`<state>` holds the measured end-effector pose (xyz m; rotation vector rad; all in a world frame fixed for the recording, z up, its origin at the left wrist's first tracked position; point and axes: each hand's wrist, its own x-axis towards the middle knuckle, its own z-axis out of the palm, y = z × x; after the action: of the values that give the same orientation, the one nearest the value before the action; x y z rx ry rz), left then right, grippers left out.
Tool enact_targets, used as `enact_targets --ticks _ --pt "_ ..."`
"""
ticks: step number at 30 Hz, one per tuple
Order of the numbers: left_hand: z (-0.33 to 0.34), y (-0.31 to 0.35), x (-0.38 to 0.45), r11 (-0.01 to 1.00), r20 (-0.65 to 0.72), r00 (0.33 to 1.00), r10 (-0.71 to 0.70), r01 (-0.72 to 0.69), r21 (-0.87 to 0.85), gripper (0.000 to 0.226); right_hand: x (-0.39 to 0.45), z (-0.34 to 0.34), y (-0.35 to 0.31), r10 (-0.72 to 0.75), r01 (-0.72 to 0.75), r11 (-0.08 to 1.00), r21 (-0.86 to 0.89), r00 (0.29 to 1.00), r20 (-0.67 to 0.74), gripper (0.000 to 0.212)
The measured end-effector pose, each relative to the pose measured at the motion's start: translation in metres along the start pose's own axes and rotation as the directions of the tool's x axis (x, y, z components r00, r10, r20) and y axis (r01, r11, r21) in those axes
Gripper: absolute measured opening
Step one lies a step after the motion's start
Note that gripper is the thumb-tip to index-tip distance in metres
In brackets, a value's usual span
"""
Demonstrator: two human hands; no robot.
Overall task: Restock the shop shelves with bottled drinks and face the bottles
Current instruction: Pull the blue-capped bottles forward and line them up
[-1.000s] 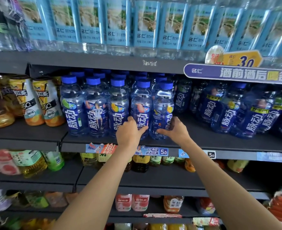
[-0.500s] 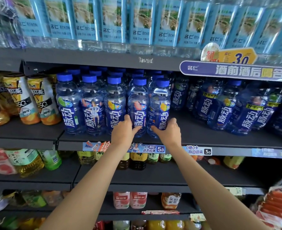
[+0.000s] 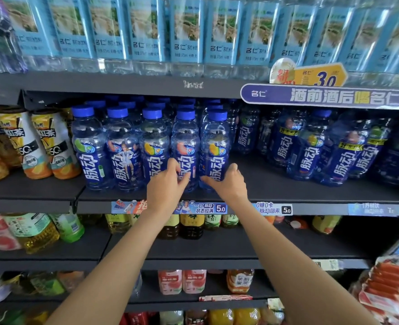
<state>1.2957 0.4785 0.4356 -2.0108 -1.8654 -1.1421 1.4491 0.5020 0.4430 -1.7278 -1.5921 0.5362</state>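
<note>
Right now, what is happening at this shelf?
A person is facing drinks on the dark metal shelf. The left hand grips the fourth clear blue-capped bottle with a dark blue label in the front row; the right hand grips the fifth. Both bottles stand upright near the shelf edge.

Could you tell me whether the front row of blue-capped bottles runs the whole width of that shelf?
No, the front row of blue-capped bottles stops after five, and bare shelf lies to its right.
</note>
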Motion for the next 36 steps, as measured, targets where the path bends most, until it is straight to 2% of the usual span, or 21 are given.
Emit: enact_targets --ticks 2,4,6,8,11,14,21,24,26,29,32,36 --pt "0.001 0.019 -0.003 0.988 -0.123 0.987 0.099 -0.112 -0.103 0.034 0.005 -0.02 0.015 -0.07 0.06 0.993 0.098 0.993 0.099 0.047" --pt "0.007 0.044 0.004 0.967 -0.198 0.964 0.177 -0.207 -0.148 0.043 0.015 -0.04 0.029 -0.063 0.046 0.977 0.209 0.995 0.075 0.04" --pt "0.015 0.066 0.019 0.964 -0.274 0.934 0.229 -0.256 -0.068 0.049 0.032 -0.056 0.04 0.001 0.007 0.948 0.317 1.0 -0.027 0.038" --pt "0.024 0.081 0.034 0.973 -0.316 0.921 0.228 -0.225 0.046 0.056 0.052 -0.065 0.051 0.055 -0.026 0.935 0.354 0.996 -0.071 0.044" --pt "0.043 0.085 0.047 0.98 -0.322 0.931 0.174 -0.13 0.153 0.069 0.085 -0.068 0.062 0.051 -0.026 0.951 0.307 0.996 -0.073 0.057" --pt "0.062 0.08 0.052 0.972 -0.377 0.91 0.173 -0.096 0.214 0.08 0.121 -0.064 0.063 0.022 0.002 0.963 0.27 0.996 -0.087 0.064" --pt "0.08 0.069 0.062 0.954 -0.518 0.814 0.263 -0.137 0.268 0.069 0.196 -0.023 0.068 0.121 -0.079 0.96 0.267 0.982 -0.143 0.071" --pt "0.082 0.067 0.062 0.947 -0.527 0.799 0.288 -0.155 0.282 0.069 0.212 -0.006 0.07 0.174 -0.124 0.957 0.263 0.969 -0.176 0.074" --pt "0.081 0.066 0.063 0.943 -0.521 0.803 0.289 -0.146 0.299 0.069 0.215 -0.005 0.069 0.192 -0.144 0.966 0.214 0.955 -0.227 0.065" --pt "0.081 0.066 0.062 0.946 -0.501 0.823 0.269 -0.128 0.298 0.069 0.206 -0.011 0.068 0.145 -0.133 0.989 0.061 0.95 -0.276 0.06" --pt "0.08 0.067 0.061 0.945 -0.474 0.842 0.259 -0.118 0.306 0.07 0.186 -0.022 0.072 0.098 -0.103 0.995 -0.002 0.958 -0.271 0.06" --pt "0.078 0.067 0.061 0.94 -0.452 0.856 0.251 -0.104 0.326 0.07 0.154 -0.047 0.085 -0.035 0.025 0.997 -0.068 0.988 -0.153 0.061"
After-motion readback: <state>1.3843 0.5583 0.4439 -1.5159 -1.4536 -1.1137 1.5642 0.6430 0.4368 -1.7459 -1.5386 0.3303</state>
